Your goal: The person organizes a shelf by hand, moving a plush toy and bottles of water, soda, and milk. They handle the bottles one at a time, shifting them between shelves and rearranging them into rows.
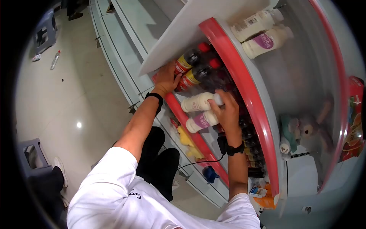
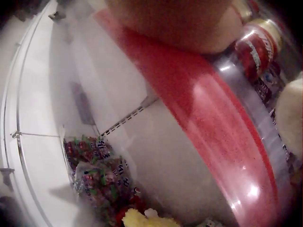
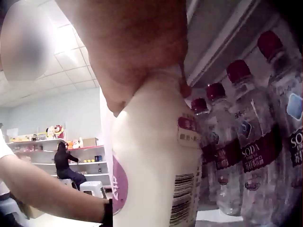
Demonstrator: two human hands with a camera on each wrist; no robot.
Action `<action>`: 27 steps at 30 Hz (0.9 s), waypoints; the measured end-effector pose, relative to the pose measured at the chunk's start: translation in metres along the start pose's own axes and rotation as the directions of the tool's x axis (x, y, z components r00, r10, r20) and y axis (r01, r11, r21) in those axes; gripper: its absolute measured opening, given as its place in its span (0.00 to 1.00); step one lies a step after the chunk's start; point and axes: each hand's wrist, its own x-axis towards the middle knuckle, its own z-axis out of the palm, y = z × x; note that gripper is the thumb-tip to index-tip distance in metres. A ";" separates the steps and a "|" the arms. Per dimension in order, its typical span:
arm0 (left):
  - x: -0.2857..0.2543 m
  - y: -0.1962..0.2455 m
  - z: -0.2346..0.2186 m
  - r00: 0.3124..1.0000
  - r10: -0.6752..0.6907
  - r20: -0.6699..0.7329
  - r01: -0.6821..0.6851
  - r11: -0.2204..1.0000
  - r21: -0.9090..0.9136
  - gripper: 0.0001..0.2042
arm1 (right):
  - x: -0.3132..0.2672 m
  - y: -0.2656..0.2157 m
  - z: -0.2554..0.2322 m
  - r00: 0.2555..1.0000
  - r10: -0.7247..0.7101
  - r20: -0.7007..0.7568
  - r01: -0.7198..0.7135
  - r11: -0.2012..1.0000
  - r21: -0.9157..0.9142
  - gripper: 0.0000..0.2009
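Observation:
My right hand [image 1: 228, 112] pinches a white milk bottle [image 1: 197, 102] near its white cap, over a red-edged shelf. In the right wrist view, that hand wraps the neck of the milk bottle [image 3: 156, 156], which carries a purple label and a barcode. Right beside it is a second milk bottle [image 1: 202, 121] with a purple label. My left hand [image 1: 166, 80] rests at the shelf's red front edge [image 2: 203, 109], its fingertips against a dark cola bottle [image 1: 183, 63] with a red and yellow label. Another cola bottle [image 1: 190, 78] stands close to the thumb.
Two more milk bottles [image 1: 263, 42] stand on the shelf above, behind its red edge [image 1: 244, 95]. Clear soda bottles [image 3: 255, 146] with dark red caps line up beside the held bottle. Below are yellow plush items [image 1: 187, 139] and bagged snacks [image 2: 102, 179]. A grey stool [image 1: 45, 30] stands on the floor.

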 end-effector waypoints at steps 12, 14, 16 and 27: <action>0.001 0.003 -0.003 1.000 0.010 0.011 -0.010 1.000 0.019 0.34 | 0.025 0.074 0.053 0.987 -0.097 -0.131 0.076 0.985 -0.156 0.23; -0.001 0.002 -0.001 1.000 0.028 -0.014 -0.027 0.998 0.055 0.34 | 0.023 0.075 0.056 0.982 -0.131 -0.133 0.107 0.979 -0.173 0.23; -0.003 -0.001 0.004 0.995 0.075 -0.061 -0.066 0.989 0.130 0.34 | 0.021 0.074 0.057 0.981 -0.118 -0.154 0.090 0.980 -0.177 0.22; 0.000 0.004 -0.002 0.999 0.009 0.039 -0.010 0.999 0.036 0.33 | -0.028 0.030 0.015 0.969 0.235 -0.081 -0.238 0.971 -0.024 0.23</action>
